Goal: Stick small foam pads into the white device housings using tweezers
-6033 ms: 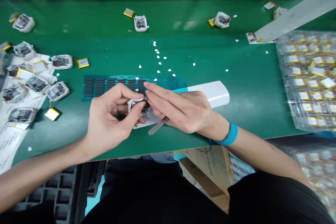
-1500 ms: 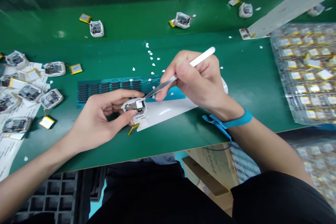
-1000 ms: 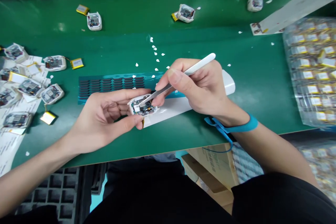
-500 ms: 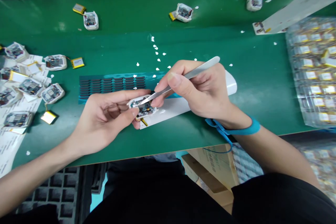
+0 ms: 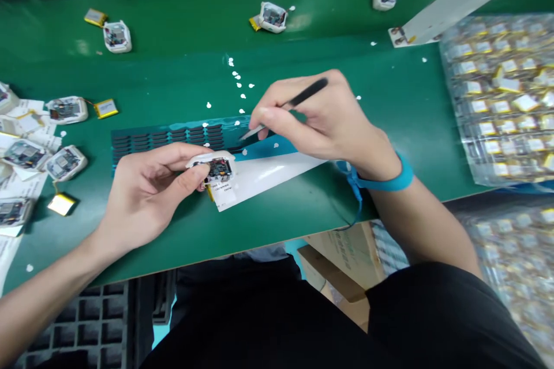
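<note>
Left hand (image 5: 145, 187) pinches the case (image 5: 223, 169) near the counter's (image 5: 246, 225) front edge, as I saw earlier; the tweezers (image 5: 308, 93), pinched in the right hand (image 5: 322, 118), have left the case for the blue sheet (image 5: 286, 147).

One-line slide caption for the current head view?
The left hand grips an open white device while the right hand holds a slim pointed tool over a blue sheet.

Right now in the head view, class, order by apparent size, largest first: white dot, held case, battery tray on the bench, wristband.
1. Battery tray
2. Held case and wristband: too alike to rank; the left hand covers part of the case
3. White dot
</note>
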Demonstrator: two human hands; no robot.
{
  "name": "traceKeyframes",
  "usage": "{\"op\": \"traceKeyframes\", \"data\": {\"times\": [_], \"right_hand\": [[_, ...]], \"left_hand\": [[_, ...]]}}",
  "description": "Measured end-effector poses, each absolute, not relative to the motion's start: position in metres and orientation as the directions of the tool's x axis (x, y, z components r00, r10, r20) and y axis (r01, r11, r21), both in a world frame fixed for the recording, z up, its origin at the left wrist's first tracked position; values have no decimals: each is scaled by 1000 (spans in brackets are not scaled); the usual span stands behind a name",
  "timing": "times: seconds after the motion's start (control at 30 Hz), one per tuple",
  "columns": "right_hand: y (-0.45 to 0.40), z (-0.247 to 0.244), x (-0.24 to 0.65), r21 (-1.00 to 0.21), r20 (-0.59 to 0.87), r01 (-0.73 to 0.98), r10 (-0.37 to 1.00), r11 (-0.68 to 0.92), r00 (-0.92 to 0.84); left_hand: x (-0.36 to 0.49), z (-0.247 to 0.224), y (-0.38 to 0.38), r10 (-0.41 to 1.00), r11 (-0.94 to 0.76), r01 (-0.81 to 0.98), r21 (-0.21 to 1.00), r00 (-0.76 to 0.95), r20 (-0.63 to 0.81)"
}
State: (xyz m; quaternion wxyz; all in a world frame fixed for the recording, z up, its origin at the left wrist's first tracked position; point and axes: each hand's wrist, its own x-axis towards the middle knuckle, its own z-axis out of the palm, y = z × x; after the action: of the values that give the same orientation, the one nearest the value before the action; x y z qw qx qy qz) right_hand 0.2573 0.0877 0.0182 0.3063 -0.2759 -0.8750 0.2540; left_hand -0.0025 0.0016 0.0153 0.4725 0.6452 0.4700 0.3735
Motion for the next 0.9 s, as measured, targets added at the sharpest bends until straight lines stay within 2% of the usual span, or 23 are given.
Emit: {"op": "traceKeyframes", "data": {"times": [0.1,0.2,0.37,0.43,0.6,0.73,0.83,0.9], "right_hand": [[88,14,257,-586,355,349,619,731,-700],[88,12,257,-575,352,347,607,741,-713],[91,15,259,-507,316,331,529,796,-788],[91,15,260,-481,310,321,501,816,-808],[89,17,261,-456,278,343,498,821,-821],[86,21,262,-427,247,315,445,847,-861],[85,23,263,-369,254,276,382,887,-888],[85,23,263,-347,286,283,388,894,-876]], "left_hand": [[-2,10,1,944,-267,364,892,284,167],[-2,2,4,870,-469,457,755,388,306],[-6,-13,15,691,-713,529,460,642,332],[-8,-16,17,658,-745,529,406,683,317],[-8,-16,17,648,-753,520,403,691,321],[-3,-14,18,711,-692,573,439,647,276],[-2,-16,21,713,-687,572,447,649,266],[-3,-18,25,702,-698,557,451,659,272]]}}
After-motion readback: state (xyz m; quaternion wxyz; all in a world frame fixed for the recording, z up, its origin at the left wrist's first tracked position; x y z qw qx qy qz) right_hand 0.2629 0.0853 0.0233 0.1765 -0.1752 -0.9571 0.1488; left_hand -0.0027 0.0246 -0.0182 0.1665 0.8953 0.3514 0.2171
